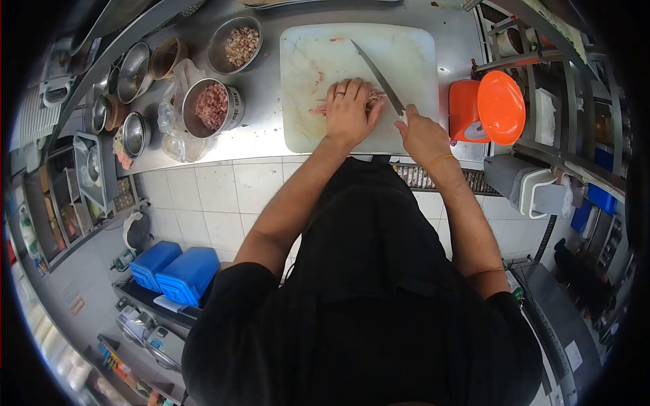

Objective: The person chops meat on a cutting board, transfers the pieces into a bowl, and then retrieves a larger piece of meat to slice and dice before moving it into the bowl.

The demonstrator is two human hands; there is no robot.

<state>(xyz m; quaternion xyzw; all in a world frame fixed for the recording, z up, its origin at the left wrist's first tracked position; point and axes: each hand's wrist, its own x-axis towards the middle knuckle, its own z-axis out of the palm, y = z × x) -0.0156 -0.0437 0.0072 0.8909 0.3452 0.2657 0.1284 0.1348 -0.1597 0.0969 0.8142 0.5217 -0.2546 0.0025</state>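
Note:
My right hand [423, 139] is wrapped round the handle of a long kitchen knife [378, 73], whose blade slants up and to the left over the white cutting board [413, 51]. My left hand [349, 111] lies palm down on a small pile of thinly cut raw meat [375, 99], fingers stretched forward and a ring on one of them. Pinkish strips stick out on both sides of that hand, while the rest of the pile is hidden beneath it. The blade is just right of the meat; whether it touches cannot be seen. Small scraps lie elsewhere on the board.
Left of the board stand a metal pot of diced pink meat [212, 107], a steel bowl of pale chopped pieces [242, 46], a plastic bag [179, 132] and several other bowls. An orange scale [467, 111] with a round orange pan [502, 108] stands to the right.

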